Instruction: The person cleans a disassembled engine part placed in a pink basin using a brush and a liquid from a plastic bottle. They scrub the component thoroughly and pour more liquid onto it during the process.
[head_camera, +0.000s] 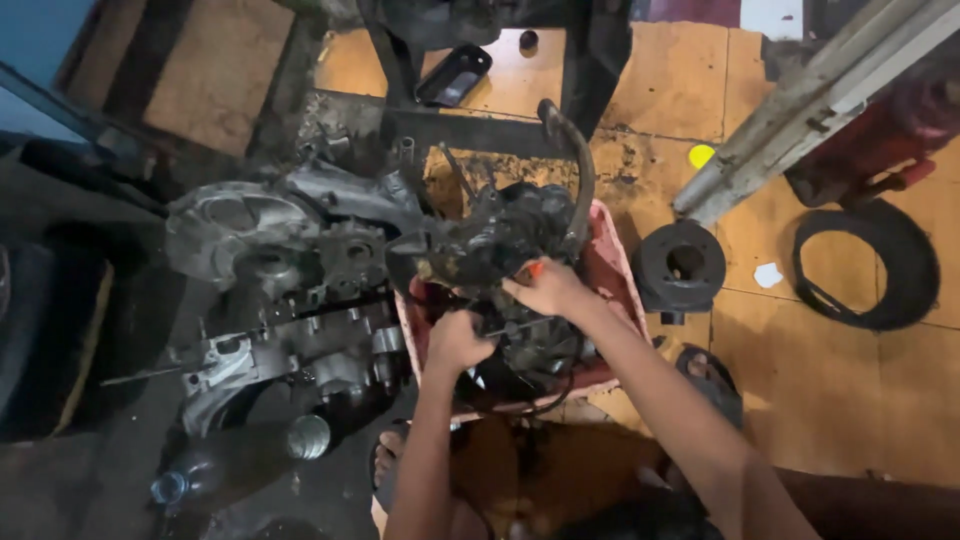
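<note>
Fig.: we work a greasy black engine assy (500, 240) sitting in a pink tray (612, 262) on the floor. Our right hand (548, 287) pinches an orange-tipped tool (533, 269) vs. the part; left hand (456, 341) is fisted low on it. Judged mid-teardown: crankcase (290, 300) lies apart at left, assy not yet stripped.

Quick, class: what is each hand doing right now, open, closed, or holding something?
Left hand: closed in a fist on something dark; what, cannot be told.
Right hand: closed on an orange-handled tool.
</note>
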